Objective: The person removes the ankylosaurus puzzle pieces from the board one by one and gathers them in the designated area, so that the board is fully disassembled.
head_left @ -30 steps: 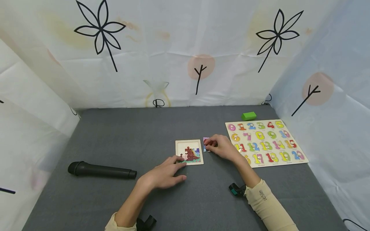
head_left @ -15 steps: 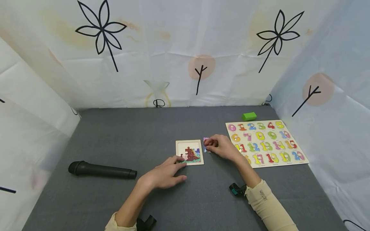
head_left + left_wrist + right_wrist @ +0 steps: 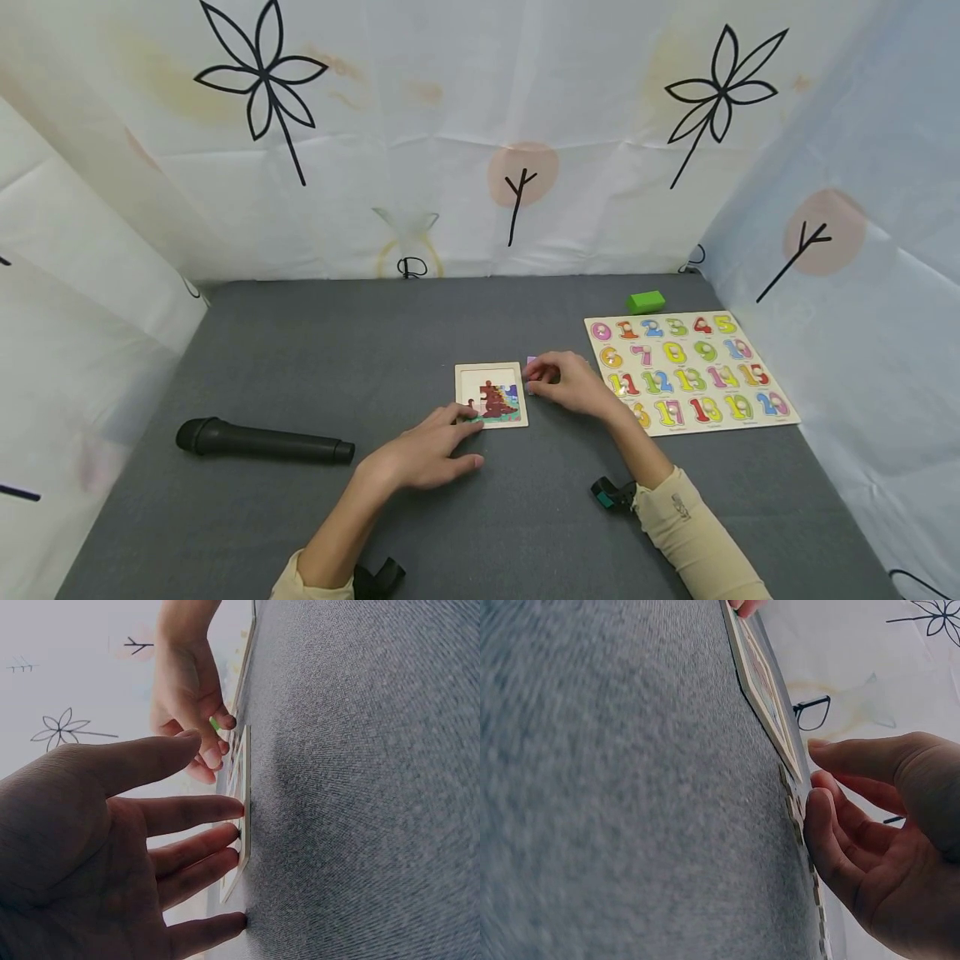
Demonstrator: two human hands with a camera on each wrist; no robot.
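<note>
A small wooden jigsaw tray, partly filled with a reddish-brown figure, lies at the middle of the table. The left hand rests its fingertips on the tray's lower left corner, its fingers fairly straight. Beside the tray's right edge is the right hand, fingers bent and fingertips low at loose jigsaw pieces. In the right wrist view its thumb and fingers stand slightly apart, with nothing visible between them. Most of the loose pieces are hidden under this hand in the head view; a purple corner shows.
A number puzzle board lies to the right, partly behind the right forearm. Behind it sits a green block. A black microphone lies at left. White printed cloth stands around the grey table.
The right hand has shifted slightly left, its fingertips reaching the tray's right edge, and covers more of the purple piece. The left hand stays where it was.
</note>
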